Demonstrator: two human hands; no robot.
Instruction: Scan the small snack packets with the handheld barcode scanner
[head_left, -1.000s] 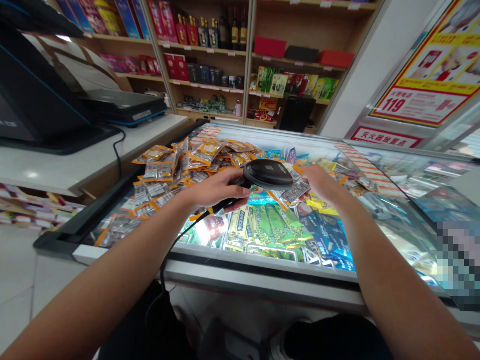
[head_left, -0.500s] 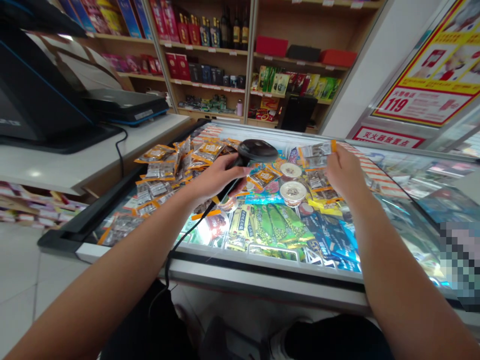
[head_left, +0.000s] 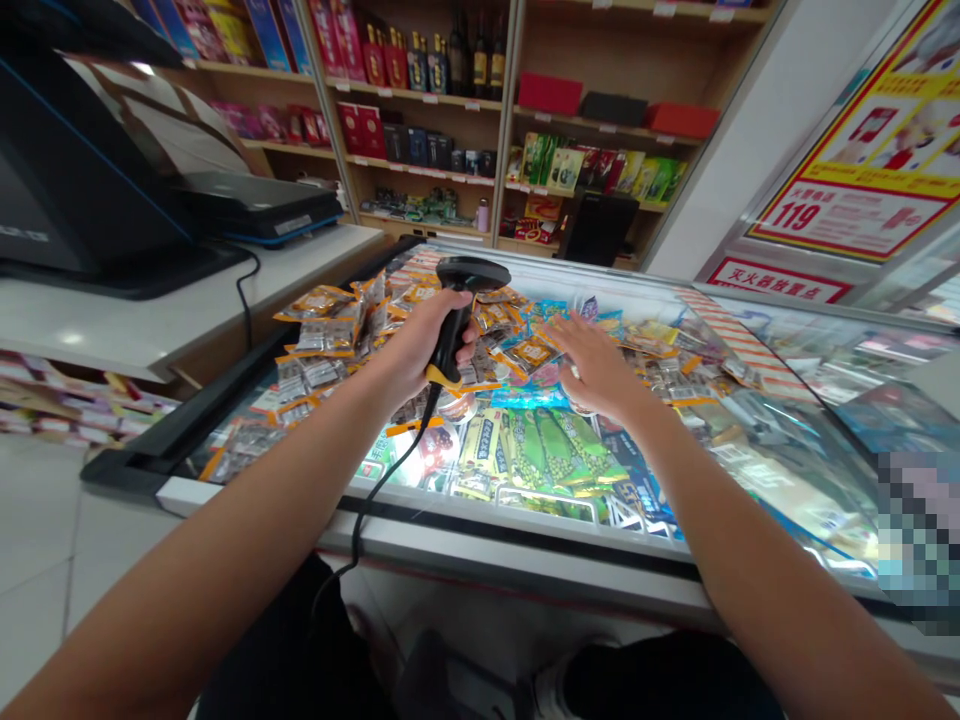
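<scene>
My left hand (head_left: 435, 340) is wrapped around the handle of a black barcode scanner (head_left: 451, 340), whose wide head points away and to the right. A cable hangs from its yellow-trimmed base. Over the glass top of the chest freezer (head_left: 540, 492), my right hand (head_left: 592, 362) has its fingers stretched out. Its fingertips are close to a small orange-edged snack packet (head_left: 531, 352); whether they touch it I cannot tell. A heap of similar packets (head_left: 322, 335) lies to the left, and a smaller group of packets (head_left: 675, 375) lies right of my right hand.
Through the glass, green popsicle packs (head_left: 559, 445) and other frozen goods show. On the left, a white counter (head_left: 112, 335) carries a dark till (head_left: 67, 190) and a scale (head_left: 255, 200). Stocked shelves (head_left: 420, 90) stand behind the freezer. A fire-safety poster (head_left: 862, 150) hangs at right.
My right hand has let go of a packet at the right and moved left towards the orange-edged packet in the middle. My left hand has shifted the scanner left and turned it more upright.
</scene>
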